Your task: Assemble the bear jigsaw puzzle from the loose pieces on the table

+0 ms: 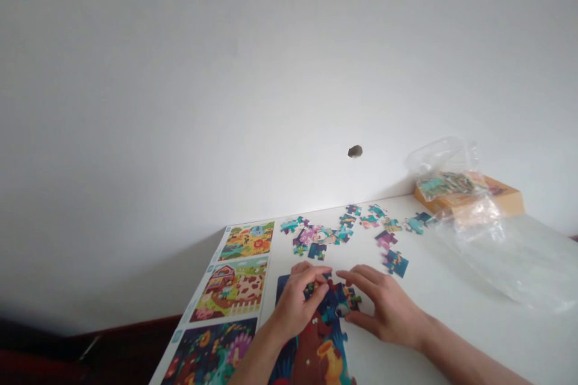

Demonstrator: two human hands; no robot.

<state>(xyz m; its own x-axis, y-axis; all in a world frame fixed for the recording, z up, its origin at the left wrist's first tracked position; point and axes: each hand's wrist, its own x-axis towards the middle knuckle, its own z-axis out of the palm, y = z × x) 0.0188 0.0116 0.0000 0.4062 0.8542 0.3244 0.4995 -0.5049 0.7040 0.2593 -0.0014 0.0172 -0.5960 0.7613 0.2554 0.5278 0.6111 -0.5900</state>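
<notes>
A partly joined jigsaw puzzle [311, 346], with a brown bear-like figure and a yellow pot on dark blue, lies on the white table in front of me. My left hand [298, 298] rests on its upper part, index finger and thumb bent down onto it. At its upper right edge, my right hand [383, 301] has thumb and fingers on either side of dark blue puzzle pieces [350, 298], gripping them against the joined part. Whether those pieces are fully locked in cannot be seen. Loose puzzle pieces [311, 234] are scattered beyond my hands.
A picture sheet [230, 292] with several printed scenes lies along the left side. At the back right, a clear plastic bag [451, 183] of pieces rests on an orange box [510, 195]. More clear plastic [510, 271] spreads across the right. The white wall [289, 102] has a hole.
</notes>
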